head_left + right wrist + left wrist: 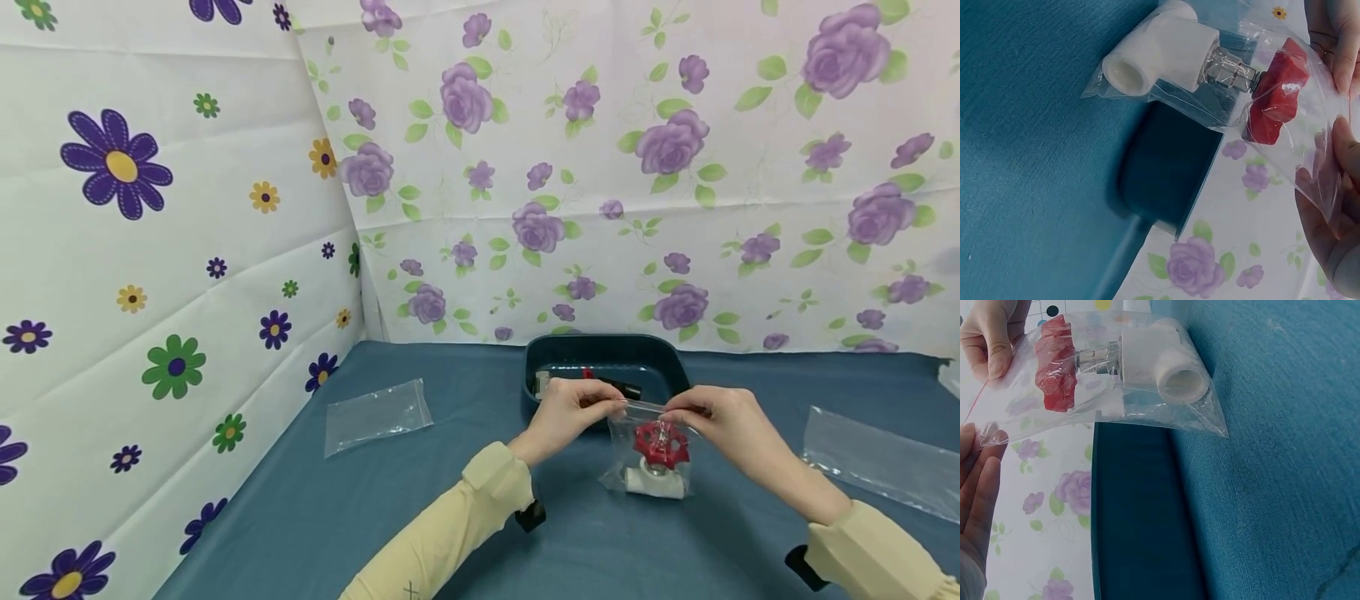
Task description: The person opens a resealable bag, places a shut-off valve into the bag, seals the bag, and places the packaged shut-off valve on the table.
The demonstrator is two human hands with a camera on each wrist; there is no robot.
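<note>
A clear zip bag (pixel 619 457) hangs from both hands in front of the dark tray. Inside it is a valve (pixel 654 482) with a white plastic pipe body, a metal stem (pixel 1230 69) and a red handwheel (pixel 662 444). My left hand (pixel 564 417) pinches the bag's top left corner between thumb and fingers. At the opposite top corner, my right hand (pixel 731 425) pinches the same edge. A red line (pixel 977 400) runs along the bag's top between the hands. The valve lies low in the bag, handwheel uppermost, close over the blue cloth.
Behind the bag stands a dark blue tray (pixel 534 354) with a black item (pixel 624 388) and a small red part in it. One flat clear bag (pixel 378 414) lies at left on the blue tablecloth (pixel 315 517), another clear bag (pixel 885 458) at right. Flowered sheets hang behind and at left.
</note>
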